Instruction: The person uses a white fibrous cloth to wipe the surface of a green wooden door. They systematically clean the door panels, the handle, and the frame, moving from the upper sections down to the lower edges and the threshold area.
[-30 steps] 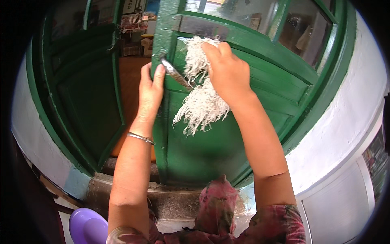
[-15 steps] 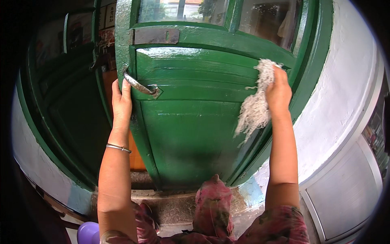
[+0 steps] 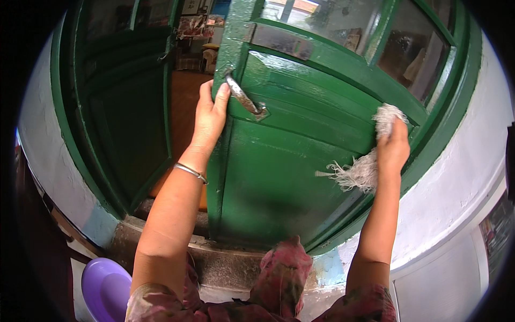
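Our right hand is closed around a shaggy off-white rag of loose threads, one tuft poking out above the fingers and a longer, stringy one trailing leftward below them; how hard the fingers press we cannot tell. The rag is at the right side of a green painted wooden door leaf, near the frame. We judge it light, limp and soft, with nothing to break; the threads will splay and may snag on rough edges, so we would hold it bunched at its middle, where the palm gathers both tufts. Whether it is wet does not show.

Our left hand pinches the leaf's free edge, thumb on the front face beside a curved, worn, silver-coloured metal handle. The leaf should be stiff and rather heavy, and its glossy paint may be slippery, so we think the edge or the handle gives the surest hold. The clear glass panes above look like the fragile part.

Farther out, we see a second dark green door leaf on the left, a rough white plastered wall on the right, and a purple basin at lower left.
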The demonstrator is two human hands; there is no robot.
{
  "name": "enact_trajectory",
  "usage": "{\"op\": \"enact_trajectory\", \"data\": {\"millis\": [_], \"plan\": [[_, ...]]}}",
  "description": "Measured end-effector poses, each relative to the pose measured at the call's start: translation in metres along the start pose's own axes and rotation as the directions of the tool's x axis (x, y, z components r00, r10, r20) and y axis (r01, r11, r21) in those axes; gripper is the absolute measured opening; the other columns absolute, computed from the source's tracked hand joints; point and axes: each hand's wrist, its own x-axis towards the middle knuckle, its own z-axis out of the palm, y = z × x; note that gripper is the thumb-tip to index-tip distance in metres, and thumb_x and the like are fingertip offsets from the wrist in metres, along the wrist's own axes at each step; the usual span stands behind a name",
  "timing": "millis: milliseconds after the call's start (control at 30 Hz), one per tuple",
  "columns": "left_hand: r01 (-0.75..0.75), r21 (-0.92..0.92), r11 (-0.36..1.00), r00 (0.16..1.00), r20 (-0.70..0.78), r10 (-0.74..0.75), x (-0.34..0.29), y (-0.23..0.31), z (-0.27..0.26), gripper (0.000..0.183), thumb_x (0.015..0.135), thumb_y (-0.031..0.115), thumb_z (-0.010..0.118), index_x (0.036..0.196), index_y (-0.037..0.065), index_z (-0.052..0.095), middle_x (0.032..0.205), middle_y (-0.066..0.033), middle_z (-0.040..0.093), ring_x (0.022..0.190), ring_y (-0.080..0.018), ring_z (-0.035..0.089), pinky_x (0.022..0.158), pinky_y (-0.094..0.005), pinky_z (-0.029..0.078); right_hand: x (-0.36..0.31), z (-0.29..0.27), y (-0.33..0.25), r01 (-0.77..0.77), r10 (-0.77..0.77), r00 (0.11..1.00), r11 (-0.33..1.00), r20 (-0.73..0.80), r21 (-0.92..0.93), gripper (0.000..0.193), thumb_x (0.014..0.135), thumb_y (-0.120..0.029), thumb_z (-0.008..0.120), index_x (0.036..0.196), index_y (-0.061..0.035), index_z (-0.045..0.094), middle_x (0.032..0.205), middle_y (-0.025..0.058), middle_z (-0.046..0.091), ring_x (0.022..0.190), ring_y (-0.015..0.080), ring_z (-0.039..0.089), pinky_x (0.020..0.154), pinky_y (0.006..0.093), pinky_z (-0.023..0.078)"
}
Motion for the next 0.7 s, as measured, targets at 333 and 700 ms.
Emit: {"op": "enact_trajectory", "data": {"millis": [333, 700], "plan": [[0.005, -0.043, 0.999, 1.0, -0.001, -0.006, -0.001, -0.004, 0.005, 0.05, 0.095, 0.043, 0.057, 0.121, 0.001, 0.049, 0.107, -0.0199, 0.063, 0.101, -0.0276, 0.061, 0.09, -0.0368, 0.046, 0.037, 0.042, -0.185, 0.473, -0.469, 0.881, 0.863, -0.067, 0.18, 0.042, 0.068, 0.0, 0.066, 0.105, -0.0194, 0.063, 0.089, 0.0067, 0.053, 0.071, 0.0259, 0.062, 0.057, 0.0372, 0.052], [-0.003, 0.047, 0.999, 1.0, 0.016, 0.002, 0.004, -0.01, -0.003, 0.044, 0.099, 0.036, 0.053, 0.125, 0.002, 0.049, 0.111, -0.0172, 0.063, 0.102, -0.0243, 0.059, 0.091, -0.0348, 0.045, 0.014, 0.04, -0.192, 0.519, -0.576, 0.809, 0.793, 0.115, 0.32, 0.035, 0.074, -0.006, 0.061, 0.106, -0.0212, 0.061, 0.095, 0.0081, 0.052, 0.075, 0.0267, 0.062, 0.059, 0.0383, 0.052]]}}
